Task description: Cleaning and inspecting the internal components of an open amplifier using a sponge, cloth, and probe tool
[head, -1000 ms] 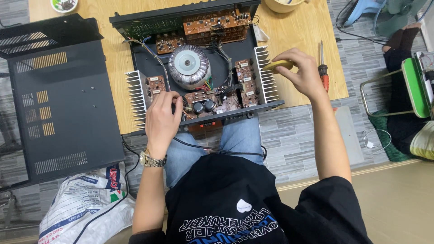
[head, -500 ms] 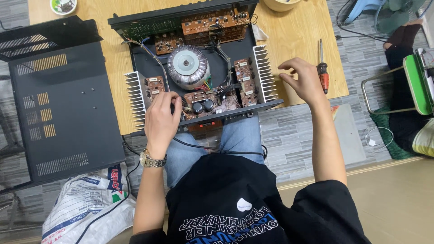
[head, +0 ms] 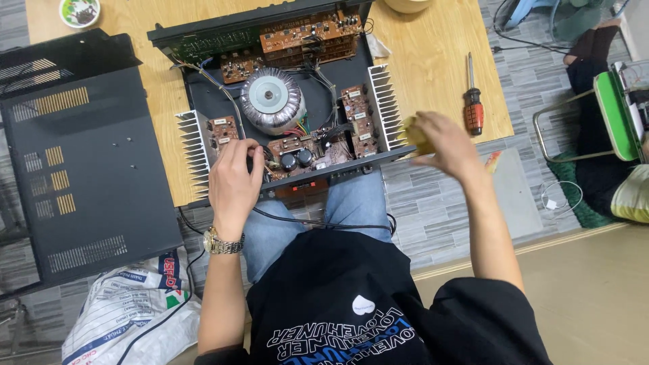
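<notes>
Black metal cover (head: 74,169) already off, my left hand (head: 233,179) presses into the opened black amplifier chassis (head: 284,115), right hand (head: 443,145) gripping a small yellowish object (head: 411,132); boards not yet out.

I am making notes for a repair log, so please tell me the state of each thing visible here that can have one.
Black metal amplifier chassis: cover off, circuit boards exposed.
Black perforated metal cover: removed, lying left of the chassis.
Red-handled screwdriver: lying unused on the wooden table.
Left hand: resting on a front circuit board.
Right hand: closed on a small yellow object, blurred.
</notes>
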